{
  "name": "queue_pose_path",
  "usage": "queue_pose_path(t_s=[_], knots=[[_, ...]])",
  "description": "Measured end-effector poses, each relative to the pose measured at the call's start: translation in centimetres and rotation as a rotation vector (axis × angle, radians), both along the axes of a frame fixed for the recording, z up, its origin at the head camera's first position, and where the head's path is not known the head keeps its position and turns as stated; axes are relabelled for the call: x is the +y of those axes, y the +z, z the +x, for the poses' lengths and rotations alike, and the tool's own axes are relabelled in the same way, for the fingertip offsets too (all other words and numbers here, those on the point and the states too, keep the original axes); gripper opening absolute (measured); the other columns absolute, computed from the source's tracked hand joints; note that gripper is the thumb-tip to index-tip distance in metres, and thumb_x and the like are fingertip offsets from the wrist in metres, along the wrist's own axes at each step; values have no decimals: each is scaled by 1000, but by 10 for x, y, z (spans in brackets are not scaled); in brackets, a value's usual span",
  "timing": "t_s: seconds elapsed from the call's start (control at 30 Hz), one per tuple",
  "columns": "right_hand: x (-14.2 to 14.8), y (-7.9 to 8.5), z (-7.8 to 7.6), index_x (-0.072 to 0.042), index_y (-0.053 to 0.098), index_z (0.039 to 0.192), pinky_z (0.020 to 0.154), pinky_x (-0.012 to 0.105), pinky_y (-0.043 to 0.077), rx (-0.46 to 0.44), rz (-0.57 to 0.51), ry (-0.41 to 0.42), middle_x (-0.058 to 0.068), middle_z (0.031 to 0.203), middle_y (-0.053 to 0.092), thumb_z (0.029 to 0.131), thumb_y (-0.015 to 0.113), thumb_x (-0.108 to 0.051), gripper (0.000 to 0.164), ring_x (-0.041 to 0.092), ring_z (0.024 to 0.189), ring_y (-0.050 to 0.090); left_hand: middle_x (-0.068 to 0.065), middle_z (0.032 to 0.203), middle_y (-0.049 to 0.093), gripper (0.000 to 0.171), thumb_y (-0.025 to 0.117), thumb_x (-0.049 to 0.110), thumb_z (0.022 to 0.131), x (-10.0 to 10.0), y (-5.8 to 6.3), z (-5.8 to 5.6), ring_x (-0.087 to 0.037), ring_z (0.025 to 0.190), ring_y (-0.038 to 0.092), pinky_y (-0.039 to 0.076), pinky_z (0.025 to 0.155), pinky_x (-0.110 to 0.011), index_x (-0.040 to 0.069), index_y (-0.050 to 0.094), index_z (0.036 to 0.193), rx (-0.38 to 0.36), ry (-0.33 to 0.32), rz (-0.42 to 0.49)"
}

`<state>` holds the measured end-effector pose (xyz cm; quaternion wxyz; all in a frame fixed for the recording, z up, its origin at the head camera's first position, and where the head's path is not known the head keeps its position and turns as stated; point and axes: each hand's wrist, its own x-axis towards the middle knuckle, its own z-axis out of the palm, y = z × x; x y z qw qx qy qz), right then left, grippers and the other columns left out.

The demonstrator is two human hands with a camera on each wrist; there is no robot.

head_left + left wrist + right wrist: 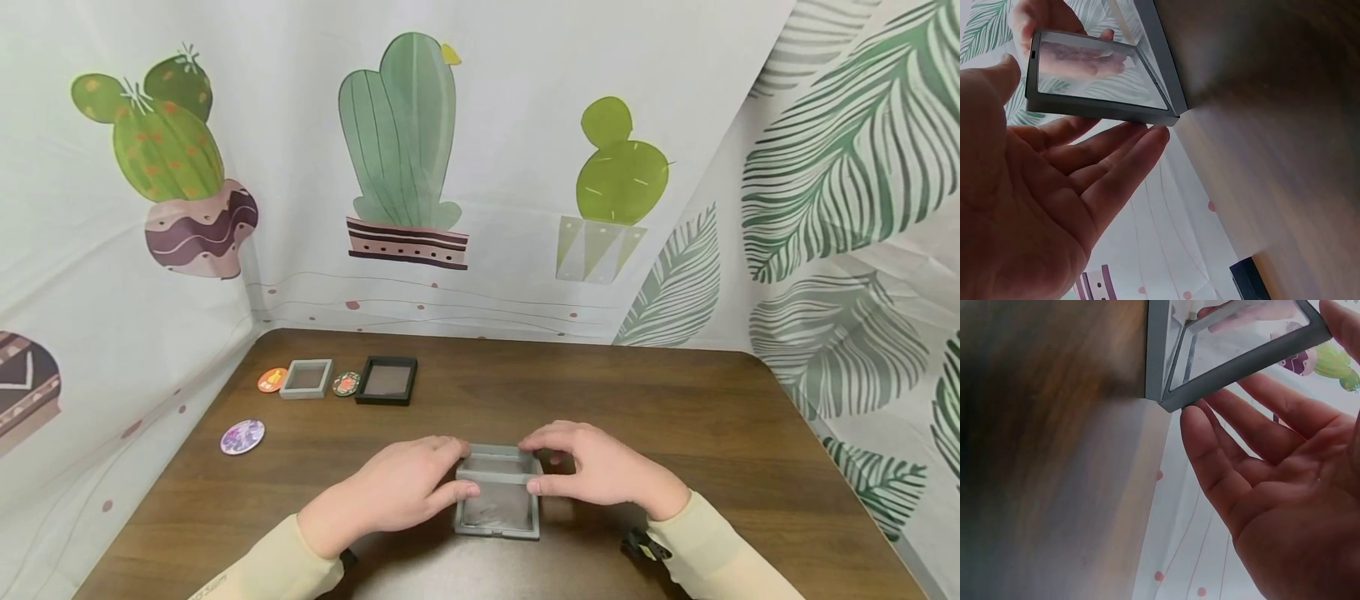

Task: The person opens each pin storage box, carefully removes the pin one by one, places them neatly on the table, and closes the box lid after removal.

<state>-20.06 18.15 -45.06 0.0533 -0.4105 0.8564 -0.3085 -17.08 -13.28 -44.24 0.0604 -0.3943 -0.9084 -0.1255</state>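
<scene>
A grey hinged display frame [497,534] with clear windows lies on the table between both hands. Its lid [1104,114] stands tilted up from the lower half [1166,59], joined at the far edge. My left hand [405,483] holds the lid's left side, fingers along the edge and thumb by the raised front corner. On the opposite side my right hand [600,467] grips the lid the same way. The right wrist view shows the right fingertips [1197,425] against the lid's side [1254,365], close to the hinge.
Back left on the wooden table [600,392] lie a smaller grey frame [327,379], a black frame [362,387], an orange round badge [271,380] and a green-red one [347,383]. A purple-white badge [242,437] lies nearer. Cactus-print cloth [510,167] hangs behind.
</scene>
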Motion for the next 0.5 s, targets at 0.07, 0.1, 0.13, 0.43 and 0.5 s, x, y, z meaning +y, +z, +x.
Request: queue_pose_path(t_s=[0.07, 0.1, 0.13, 0.43, 0.5], knots=[[0, -1, 0, -18, 61, 131, 82, 30, 51, 19, 15, 16, -7, 130, 57, 89, 63, -59, 59, 11, 103, 56, 5, 110, 63, 56, 37, 64, 99, 0, 0, 0, -9, 101, 60, 52, 82, -35, 16, 58, 120, 0, -4, -4], [0, -2, 0, -17, 61, 132, 82, 30, 50, 28, 22, 27, -7, 131, 56, 88, 63, -59, 61, 10, 103, 55, 5, 109, 63, 56, 37, 63, 99, 1, 1, 1, -10, 101, 60, 52, 81, -35, 16, 58, 119, 1, -8, -4], [0, -3, 0, -17, 60, 133, 83, 30, 49, 37, 28, 38, -5, 133, 55, 88, 63, -60, 62, 10, 104, 54, 5, 109, 64, 55, 38, 63, 99, 1, 1, 1, -10, 100, 60, 52, 81, -35, 15, 59, 118, 5, -10, -5], [-2, -4, 1, -14, 56, 137, 93, 28, 45, 103, 79, 91, -2, 137, 53, 84, 67, -62, 72, 7, 117, 45, 6, 111, 63, 57, 42, 68, 95, 1, -2, 0, -10, 106, 58, 51, 85, -34, 17, 63, 112, 22, -23, -28], [-3, -3, 2, -12, 55, 138, 95, 29, 44, 109, 90, 90, -2, 137, 53, 83, 67, -62, 75, 9, 119, 44, 6, 113, 62, 59, 43, 70, 93, 1, -2, 0, -10, 108, 58, 51, 86, -34, 17, 63, 111, 22, -29, -32]])
